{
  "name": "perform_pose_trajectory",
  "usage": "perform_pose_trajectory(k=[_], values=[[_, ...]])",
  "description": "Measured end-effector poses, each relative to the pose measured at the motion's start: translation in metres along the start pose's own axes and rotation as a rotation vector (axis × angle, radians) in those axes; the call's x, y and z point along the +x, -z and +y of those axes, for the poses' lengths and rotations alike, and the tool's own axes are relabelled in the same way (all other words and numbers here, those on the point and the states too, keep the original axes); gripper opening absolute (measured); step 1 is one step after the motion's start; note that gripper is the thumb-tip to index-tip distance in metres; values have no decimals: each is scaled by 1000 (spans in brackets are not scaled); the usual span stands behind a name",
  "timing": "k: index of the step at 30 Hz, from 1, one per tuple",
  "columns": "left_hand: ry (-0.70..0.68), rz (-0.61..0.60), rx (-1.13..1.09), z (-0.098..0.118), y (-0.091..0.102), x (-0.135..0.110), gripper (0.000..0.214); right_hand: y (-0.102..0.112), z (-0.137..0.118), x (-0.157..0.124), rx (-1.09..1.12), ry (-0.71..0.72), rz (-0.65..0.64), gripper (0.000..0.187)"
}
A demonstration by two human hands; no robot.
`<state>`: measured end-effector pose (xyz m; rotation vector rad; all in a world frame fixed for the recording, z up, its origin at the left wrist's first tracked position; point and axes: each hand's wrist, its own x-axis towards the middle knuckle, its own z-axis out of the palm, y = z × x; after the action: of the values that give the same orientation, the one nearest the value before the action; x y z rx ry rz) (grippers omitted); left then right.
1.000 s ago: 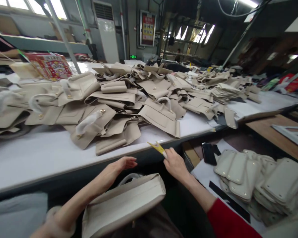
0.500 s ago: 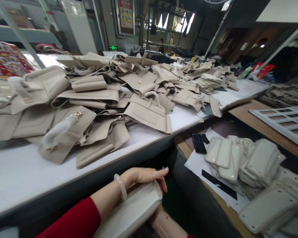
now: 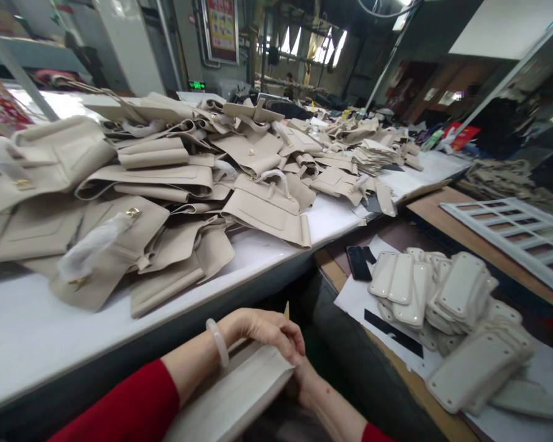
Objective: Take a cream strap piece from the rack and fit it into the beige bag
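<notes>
A cream handbag [image 3: 230, 399] lies on my lap at the bottom of the view. My left hand [image 3: 270, 331], with a pale bangle on its wrist, curls over the bag's far end and grips it. My right hand [image 3: 306, 383] is tucked under that end of the bag; its fingers are hidden by the bag and by my left hand. A small yellow tip [image 3: 286, 310] pokes up just behind my left hand.
A white table [image 3: 23, 331] carries a large heap of beige bag panels [image 3: 175, 178]. To the right, a lower wooden bench holds stacked cream base pieces [image 3: 456, 294], a black phone [image 3: 358, 263] and a white grid frame [image 3: 520, 236].
My left hand moved onto the bag's end and closed over it. My right hand dropped from holding up the yellow piece to beneath the bag. The view swung to the right.
</notes>
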<state>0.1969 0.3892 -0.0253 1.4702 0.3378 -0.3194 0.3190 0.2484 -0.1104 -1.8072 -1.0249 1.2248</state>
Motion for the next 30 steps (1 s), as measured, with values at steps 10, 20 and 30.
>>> perform_pose_trajectory(k=[10, 20, 30], values=[[31, -66, -38, -12, 1, 13, 57, 137, -53, -60, -91, -403, -539, 44], [43, 19, 91, 1, 4, 2, 68, 91, -72, -52, -127, -437, -648, 39], [50, 27, 105, 3, 4, 3, 77, 70, -48, -58, -44, -327, -525, 60]])
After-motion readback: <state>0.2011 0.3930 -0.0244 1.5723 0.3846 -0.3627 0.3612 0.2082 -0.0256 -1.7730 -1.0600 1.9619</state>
